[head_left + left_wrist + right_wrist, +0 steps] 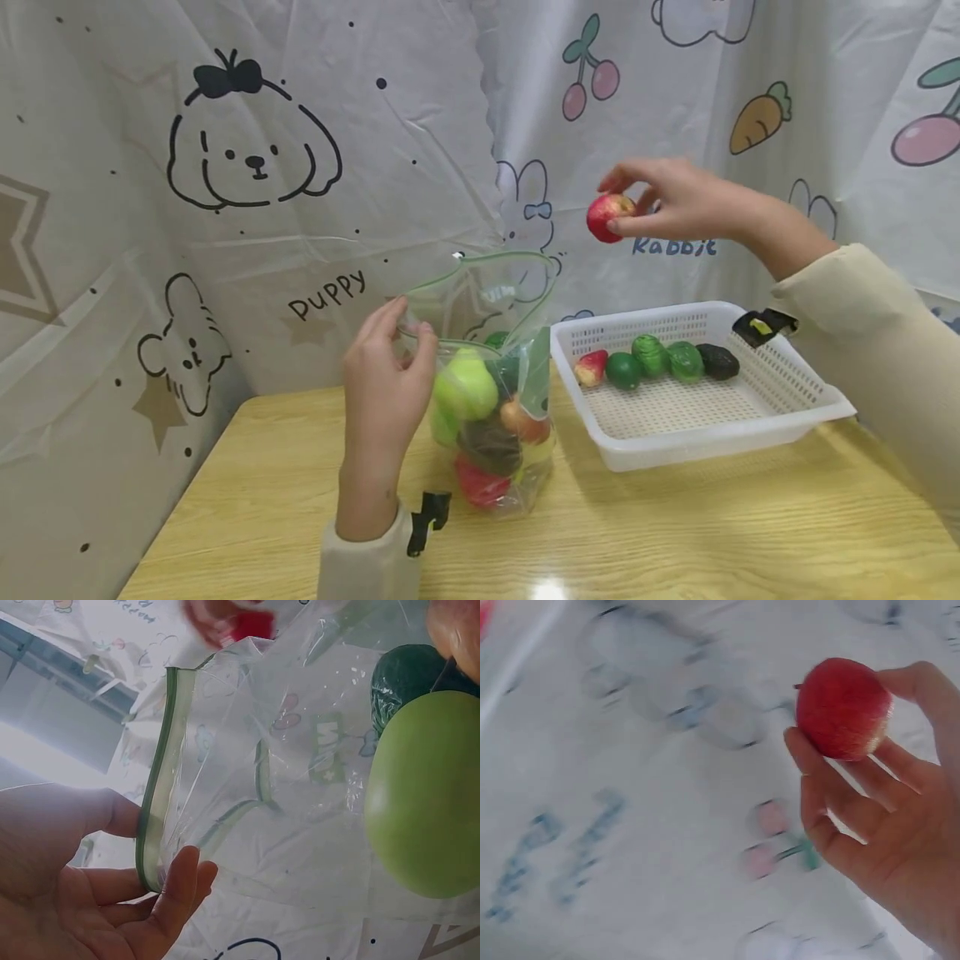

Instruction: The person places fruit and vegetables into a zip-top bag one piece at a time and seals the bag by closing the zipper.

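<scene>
My left hand grips the green-edged mouth of a clear zip bag that stands on the table. In the left wrist view, the thumb and fingers lie on either side of the green zip edge. The bag's mouth gapes wide. Inside it are a light green fruit, a dark brown one, an orange one and a red one, among others. Up to the right and higher than the bag, my right hand pinches a small red apple between thumb and fingertips.
A white perforated basket stands on the table to the right of the bag. Along its back lie a red and yellow fruit, several green ones and a dark avocado-like one. A printed curtain hangs behind the wooden table.
</scene>
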A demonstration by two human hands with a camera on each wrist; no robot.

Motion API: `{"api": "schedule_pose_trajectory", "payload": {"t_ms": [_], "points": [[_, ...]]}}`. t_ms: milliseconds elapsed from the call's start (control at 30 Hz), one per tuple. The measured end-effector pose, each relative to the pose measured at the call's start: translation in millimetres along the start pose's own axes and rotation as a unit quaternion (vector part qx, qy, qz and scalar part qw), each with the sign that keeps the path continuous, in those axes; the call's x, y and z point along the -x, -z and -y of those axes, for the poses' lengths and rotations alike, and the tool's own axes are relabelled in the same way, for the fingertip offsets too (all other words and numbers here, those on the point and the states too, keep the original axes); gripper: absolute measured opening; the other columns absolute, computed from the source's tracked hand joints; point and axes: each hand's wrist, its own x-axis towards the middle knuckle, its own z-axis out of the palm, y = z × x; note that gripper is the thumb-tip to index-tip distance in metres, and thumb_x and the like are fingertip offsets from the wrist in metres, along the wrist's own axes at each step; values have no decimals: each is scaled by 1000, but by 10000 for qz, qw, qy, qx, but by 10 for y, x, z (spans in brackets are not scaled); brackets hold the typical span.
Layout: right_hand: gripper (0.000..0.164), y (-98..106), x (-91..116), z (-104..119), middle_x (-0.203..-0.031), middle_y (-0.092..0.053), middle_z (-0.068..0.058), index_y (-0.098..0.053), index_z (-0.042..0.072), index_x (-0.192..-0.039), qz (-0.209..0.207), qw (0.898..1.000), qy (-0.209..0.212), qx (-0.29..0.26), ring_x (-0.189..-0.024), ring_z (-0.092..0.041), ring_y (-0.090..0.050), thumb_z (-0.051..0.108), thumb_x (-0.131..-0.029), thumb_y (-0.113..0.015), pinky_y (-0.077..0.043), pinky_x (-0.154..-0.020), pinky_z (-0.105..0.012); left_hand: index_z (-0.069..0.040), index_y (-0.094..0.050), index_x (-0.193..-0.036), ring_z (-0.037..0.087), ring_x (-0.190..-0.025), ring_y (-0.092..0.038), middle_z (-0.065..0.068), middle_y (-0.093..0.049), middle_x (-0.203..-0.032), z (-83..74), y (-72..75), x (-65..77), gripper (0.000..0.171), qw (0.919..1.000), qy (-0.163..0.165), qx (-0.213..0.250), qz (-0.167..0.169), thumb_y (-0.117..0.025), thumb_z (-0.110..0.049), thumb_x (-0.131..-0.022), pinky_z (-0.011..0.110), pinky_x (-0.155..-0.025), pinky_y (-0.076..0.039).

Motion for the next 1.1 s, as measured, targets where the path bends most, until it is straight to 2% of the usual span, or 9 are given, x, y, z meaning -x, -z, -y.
{"api": "schedule_pose_trajectory", "payload": {"t_ms": [100,167,300,433,700,1100], "points": [[44,58,-98,314,-122,-59,-14,-52,7,-122,-519,9972,536,19,-90,-23,-64,28,-86,-64,-58,-76,-41,4,-54,-126,28,-108,-54,18,-54,-134,-2,-2,2,42,10000,-12,-13,-1,-55,-15,-88,35,-69,-62],[42,60,-158,495,-121,-60,-10,-53,9,-121,-687,9945,791,71,-89,-19,-63,29,-85,-64,-58,-76,-39,4,-54,-126,29,-109,-54,18,-54,-134,-2,-3,8,42,10000,-6,-11,7,-55,-15,-88,34,-69,-62],[41,12,-267,765,-117,-62,-6,-55,13,-120,-617,9911,1181,-12,-89,-16,-62,27,-83,-67,-58,-77,-39,4,-54,-126,30,-111,-55,18,-53,-135,8,-5,13,42,10000,10,-2,3,-55,-15,-89,35,-70,-62],[41,-80,-355,913,-115,-63,-4,-56,13,-119,-380,9886,1447,-182,-89,-14,-61,25,-82,-68,-58,-78,-40,4,-54,-126,30,-111,-55,18,-53,-135,22,-1,15,43,10000,16,-30,-9,-54,-16,-89,36,-70,-62],[40,-231,-444,985,-116,-63,-3,-56,12,-118,-102,9852,1676,-359,-88,-12,-63,23,-82,-68,-57,-73,-36,2,-54,-127,28,-110,-54,16,-54,-135,34,13,14,42,10000,58,-64,0,-53,-18,-90,39,-71,-62],[39,-310,-391,938,-120,-60,-4,-54,15,-121,-1,9883,1507,-237,-92,-12,-61,26,-85,-64,-56,-78,-37,3,-54,-127,28,-109,-54,16,-54,-135,-8,13,0,42,9999,-20,-91,84,-54,-18,-90,39,-69,-62]]}}
